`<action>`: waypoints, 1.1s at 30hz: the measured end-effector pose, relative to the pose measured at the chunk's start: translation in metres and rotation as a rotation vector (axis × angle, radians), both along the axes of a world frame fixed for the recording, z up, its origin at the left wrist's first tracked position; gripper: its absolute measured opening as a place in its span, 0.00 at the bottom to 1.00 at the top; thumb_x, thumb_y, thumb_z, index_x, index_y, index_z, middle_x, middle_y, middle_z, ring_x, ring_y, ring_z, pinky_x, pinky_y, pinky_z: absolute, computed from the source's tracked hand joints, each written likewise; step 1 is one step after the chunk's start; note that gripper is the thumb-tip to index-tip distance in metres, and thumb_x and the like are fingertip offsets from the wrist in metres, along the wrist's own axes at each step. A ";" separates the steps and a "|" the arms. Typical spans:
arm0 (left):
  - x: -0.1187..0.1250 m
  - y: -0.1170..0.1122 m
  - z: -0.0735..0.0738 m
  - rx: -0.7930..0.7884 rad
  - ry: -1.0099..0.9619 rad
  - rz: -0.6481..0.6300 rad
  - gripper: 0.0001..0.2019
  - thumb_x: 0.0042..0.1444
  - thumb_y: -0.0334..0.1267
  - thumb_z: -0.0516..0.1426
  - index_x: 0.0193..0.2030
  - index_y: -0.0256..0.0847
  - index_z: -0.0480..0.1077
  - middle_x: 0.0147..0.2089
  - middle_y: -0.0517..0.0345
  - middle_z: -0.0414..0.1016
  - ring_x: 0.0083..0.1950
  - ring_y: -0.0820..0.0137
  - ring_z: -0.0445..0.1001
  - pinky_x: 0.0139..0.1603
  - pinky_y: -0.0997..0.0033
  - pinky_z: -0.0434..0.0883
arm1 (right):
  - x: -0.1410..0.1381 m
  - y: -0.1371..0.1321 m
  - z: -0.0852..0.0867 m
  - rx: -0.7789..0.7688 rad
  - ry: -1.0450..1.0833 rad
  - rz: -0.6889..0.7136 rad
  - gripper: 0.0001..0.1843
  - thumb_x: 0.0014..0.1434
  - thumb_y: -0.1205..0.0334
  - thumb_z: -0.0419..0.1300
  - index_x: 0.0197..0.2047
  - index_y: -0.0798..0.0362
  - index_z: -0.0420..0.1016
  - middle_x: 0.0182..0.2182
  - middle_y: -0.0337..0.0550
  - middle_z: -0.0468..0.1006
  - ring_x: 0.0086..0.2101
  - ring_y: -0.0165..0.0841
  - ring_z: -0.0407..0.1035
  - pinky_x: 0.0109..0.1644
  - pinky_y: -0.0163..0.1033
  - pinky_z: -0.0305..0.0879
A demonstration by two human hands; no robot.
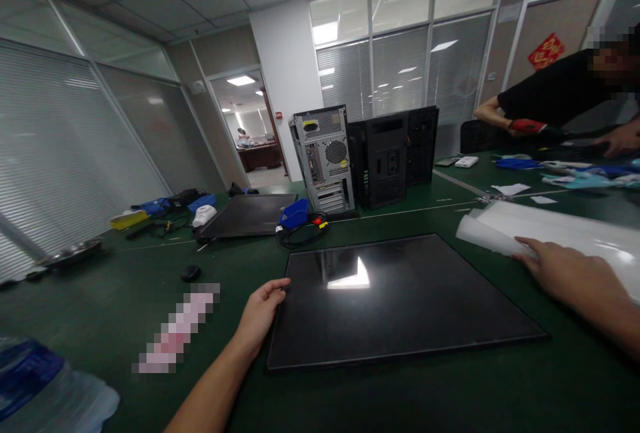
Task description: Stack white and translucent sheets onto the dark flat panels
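A flat black monitor screen point(400, 313) lies face up on the green table, a ceiling light mirrored in its glossy surface. My left hand point(260, 313) pinches its left edge, thumb and fingers closed at the frame. On the right, my right hand point(575, 273) grips the near left end of a translucent white packing sheet point(505, 223), which is partly rolled at that end. The thumb of that hand is mostly hidden from view.
Behind the screen stand an open computer case point(325, 160) and black case panels point(385, 160). Another dark screen point(245, 216) lies back left, near a blue connector with cables point(295, 214). A mouse point(190, 274) and a large water bottle point(45, 386) are left. A person in black point(555, 93) works at right.
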State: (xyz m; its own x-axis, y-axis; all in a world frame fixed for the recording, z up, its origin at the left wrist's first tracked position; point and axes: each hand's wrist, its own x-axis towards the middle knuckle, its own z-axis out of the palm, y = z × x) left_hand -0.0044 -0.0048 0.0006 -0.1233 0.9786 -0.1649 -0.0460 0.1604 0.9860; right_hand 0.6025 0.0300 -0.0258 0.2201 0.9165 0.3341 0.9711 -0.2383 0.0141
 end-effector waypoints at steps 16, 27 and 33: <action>-0.002 0.000 -0.001 0.034 0.064 0.006 0.22 0.45 0.41 0.61 0.48 0.38 0.74 0.33 0.55 0.79 0.32 0.66 0.76 0.34 0.69 0.68 | -0.169 -0.059 0.030 -0.005 0.164 0.699 0.34 0.60 0.42 0.51 0.67 0.39 0.53 0.58 0.42 0.68 0.53 0.40 0.66 0.55 0.51 0.66; -0.003 0.001 -0.004 0.024 0.077 -0.009 0.22 0.46 0.42 0.61 0.49 0.39 0.74 0.35 0.53 0.80 0.34 0.65 0.76 0.35 0.68 0.69 | -0.118 -0.028 0.017 -0.029 0.107 0.408 0.35 0.58 0.36 0.48 0.57 0.52 0.71 0.56 0.51 0.70 0.53 0.47 0.65 0.59 0.57 0.60; -0.003 0.001 -0.005 0.034 0.067 -0.013 0.21 0.46 0.42 0.61 0.48 0.38 0.74 0.35 0.53 0.79 0.33 0.66 0.76 0.35 0.68 0.68 | -0.137 -0.040 0.027 -0.104 0.160 0.581 0.30 0.60 0.38 0.47 0.56 0.45 0.72 0.55 0.43 0.71 0.55 0.43 0.64 0.60 0.55 0.59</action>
